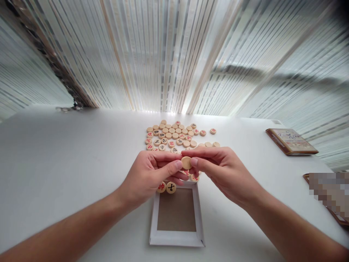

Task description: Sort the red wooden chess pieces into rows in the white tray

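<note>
Fingers of the left hand point(148, 174) and the right hand point(218, 169) meet on one round wooden disc point(186, 162), pinched between both thumbs and forefingers. Just under the left hand lie two marked discs point(166, 187) at the top edge of a shallow white tray point(177, 238). Beyond both hands spreads a pile of discs point(174, 136). Far right of the right hand sits a box point(291, 142).

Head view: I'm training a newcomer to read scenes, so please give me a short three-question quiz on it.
1. True or false: both hands pinch one blank wooden disc.
2. Which two marked discs lie at the tray's far edge?
3. The closed box lies: A) left, B) right, C) inside the tray?

Key:
1. True: left hand and right hand.
2. The red-marked disc and the black-marked disc.
3. B.
</note>
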The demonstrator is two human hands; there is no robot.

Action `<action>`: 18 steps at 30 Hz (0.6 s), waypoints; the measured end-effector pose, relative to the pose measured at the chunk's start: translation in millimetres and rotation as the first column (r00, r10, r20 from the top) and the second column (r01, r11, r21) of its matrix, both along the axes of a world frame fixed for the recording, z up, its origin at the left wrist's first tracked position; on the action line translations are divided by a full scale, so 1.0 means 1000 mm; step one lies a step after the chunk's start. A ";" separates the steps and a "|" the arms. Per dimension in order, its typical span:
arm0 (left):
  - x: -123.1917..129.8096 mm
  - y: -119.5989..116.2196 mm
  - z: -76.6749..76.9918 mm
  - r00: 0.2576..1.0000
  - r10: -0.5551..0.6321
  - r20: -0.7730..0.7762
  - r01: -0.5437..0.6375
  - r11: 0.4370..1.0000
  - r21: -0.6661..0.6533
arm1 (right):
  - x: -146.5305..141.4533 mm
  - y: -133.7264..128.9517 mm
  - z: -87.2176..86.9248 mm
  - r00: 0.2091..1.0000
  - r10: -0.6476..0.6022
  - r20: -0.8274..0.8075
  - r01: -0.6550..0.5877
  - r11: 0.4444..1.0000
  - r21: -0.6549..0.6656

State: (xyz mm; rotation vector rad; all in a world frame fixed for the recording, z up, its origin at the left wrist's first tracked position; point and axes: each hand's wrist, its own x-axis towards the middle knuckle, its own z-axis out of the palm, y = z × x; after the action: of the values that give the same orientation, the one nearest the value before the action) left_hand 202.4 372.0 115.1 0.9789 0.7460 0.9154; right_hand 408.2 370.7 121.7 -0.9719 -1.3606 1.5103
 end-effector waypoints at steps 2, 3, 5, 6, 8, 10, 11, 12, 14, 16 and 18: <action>-0.001 0.000 -0.001 1.000 0.014 0.006 -0.014 1.000 -0.017 | 0.000 0.000 0.000 0.999 0.005 -0.034 -0.006 1.000 -0.028; -0.001 0.000 -0.001 1.000 0.016 0.006 -0.016 1.000 -0.019 | 0.000 0.000 0.000 0.999 0.007 -0.051 -0.009 0.999 -0.039; -0.001 0.000 -0.001 1.000 0.017 0.001 -0.017 1.000 -0.016 | -0.002 0.000 0.001 0.996 0.009 -0.084 -0.014 0.998 -0.053; -0.001 0.000 -0.001 1.000 0.016 -0.001 -0.016 1.000 -0.014 | -0.002 -0.001 0.001 0.995 0.013 -0.098 -0.019 0.998 -0.058; -0.001 -0.001 0.000 1.000 0.009 -0.004 -0.009 1.000 -0.015 | -0.004 -0.001 0.002 0.993 0.017 -0.118 -0.025 0.997 -0.070; 0.000 -0.002 0.002 1.000 0.001 -0.004 -0.001 1.000 -0.021 | -0.005 -0.001 0.003 0.992 0.005 -0.124 -0.016 0.996 -0.083; 0.000 -0.003 0.003 1.000 0.000 -0.003 0.000 1.000 -0.022 | -0.005 -0.001 0.003 0.993 -0.003 -0.122 -0.008 0.996 -0.084; 0.001 -0.003 0.003 1.000 0.001 -0.004 -0.001 1.000 -0.021 | -0.005 -0.001 0.003 0.993 -0.011 -0.117 0.002 0.997 -0.080; 0.001 -0.003 0.004 1.000 0.001 -0.008 -0.002 1.000 -0.014 | -0.005 -0.001 0.003 0.994 -0.017 -0.105 0.011 0.998 -0.058; 0.001 -0.003 0.005 1.000 0.002 -0.012 -0.002 1.000 -0.006 | -0.004 0.000 0.004 0.996 -0.014 -0.086 0.011 0.999 -0.032; 0.001 -0.003 0.004 1.000 0.005 -0.016 -0.005 1.000 -0.002 | -0.004 0.000 0.004 0.998 -0.012 -0.063 0.011 1.000 -0.010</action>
State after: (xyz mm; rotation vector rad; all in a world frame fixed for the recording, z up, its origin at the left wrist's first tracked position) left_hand 203.5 368.7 119.2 0.9839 0.7635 0.9121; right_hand 404.2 370.5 125.7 -0.9282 -1.3024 1.5275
